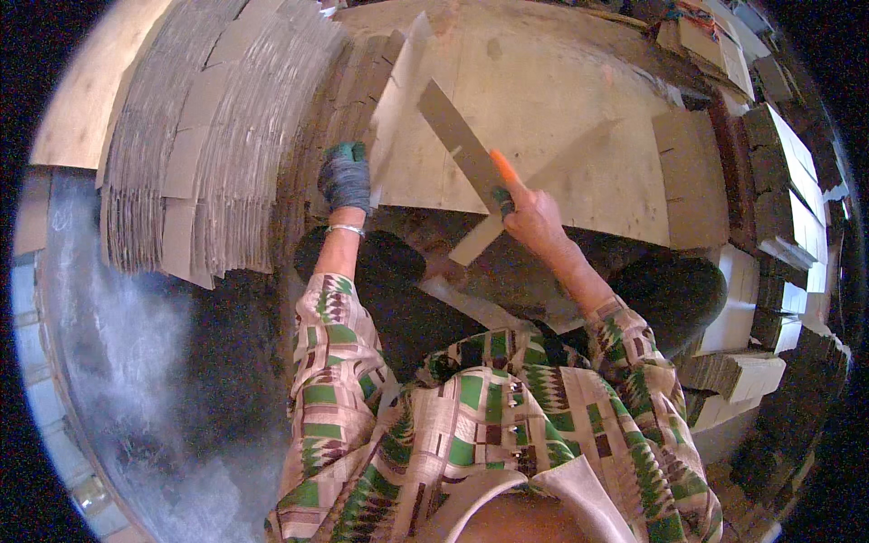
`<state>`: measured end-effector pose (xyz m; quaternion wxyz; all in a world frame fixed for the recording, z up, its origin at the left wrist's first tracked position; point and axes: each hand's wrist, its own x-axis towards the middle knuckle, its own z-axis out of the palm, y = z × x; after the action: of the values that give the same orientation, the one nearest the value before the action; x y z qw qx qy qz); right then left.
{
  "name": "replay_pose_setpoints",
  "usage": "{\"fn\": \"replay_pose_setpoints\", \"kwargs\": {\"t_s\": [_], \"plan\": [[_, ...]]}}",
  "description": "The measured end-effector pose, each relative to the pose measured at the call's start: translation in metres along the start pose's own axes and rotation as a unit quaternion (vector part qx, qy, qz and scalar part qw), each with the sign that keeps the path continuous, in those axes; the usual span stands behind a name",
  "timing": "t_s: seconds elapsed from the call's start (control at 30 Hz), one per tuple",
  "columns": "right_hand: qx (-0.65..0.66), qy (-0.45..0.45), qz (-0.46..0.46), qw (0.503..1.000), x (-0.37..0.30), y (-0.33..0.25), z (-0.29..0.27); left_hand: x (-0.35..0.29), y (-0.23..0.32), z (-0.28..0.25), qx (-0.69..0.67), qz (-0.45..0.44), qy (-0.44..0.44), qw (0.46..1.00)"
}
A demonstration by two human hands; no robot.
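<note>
My left hand [345, 178], in a grey glove with green fingertips, is closed beside a tall row of cardboard strips. A pale, motion-blurred cardboard strip [395, 109] stands against its right side and seems to be in its grip; the fingers partly hide the contact. My right hand [536, 217] is closed on a slotted cardboard strip [457, 136], held slantwise above the wooden board. A second, shorter cardboard piece [476, 240] sticks out below that hand, crossing the first at an angle. An orange cover [507, 170] sits on the right index finger, which points along the strip.
A plywood board [561, 100] lies in front of me. Tall packed stacks of cardboard [204, 136] stand at its left. Cardboard pieces [690, 176] lie along its right edge, with more bundles [787, 195] farther right. Dark, dusty floor [172, 362] shows at the left.
</note>
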<state>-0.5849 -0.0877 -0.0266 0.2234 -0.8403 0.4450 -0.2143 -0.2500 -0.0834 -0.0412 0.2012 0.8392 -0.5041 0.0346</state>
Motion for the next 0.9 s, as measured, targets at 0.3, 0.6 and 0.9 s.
{"fn": "replay_pose_setpoints", "kwargs": {"t_s": [0.3, 0.6, 0.9], "plan": [[-0.052, -0.022, -0.003, 0.998, 0.006, -0.008, 0.001, -0.083, 0.082, 0.047, -0.006, 0.120, -0.151, 0.981], [-0.076, -0.085, -0.014, 0.993, -0.013, 0.001, 0.005, -0.100, 0.087, 0.076, -0.014, 0.127, -0.179, 0.975], [-0.122, -0.133, 0.011, 0.984, -0.025, 0.020, 0.023, -0.109, 0.106, 0.053, -0.089, 0.094, -0.175, 0.976]]}}
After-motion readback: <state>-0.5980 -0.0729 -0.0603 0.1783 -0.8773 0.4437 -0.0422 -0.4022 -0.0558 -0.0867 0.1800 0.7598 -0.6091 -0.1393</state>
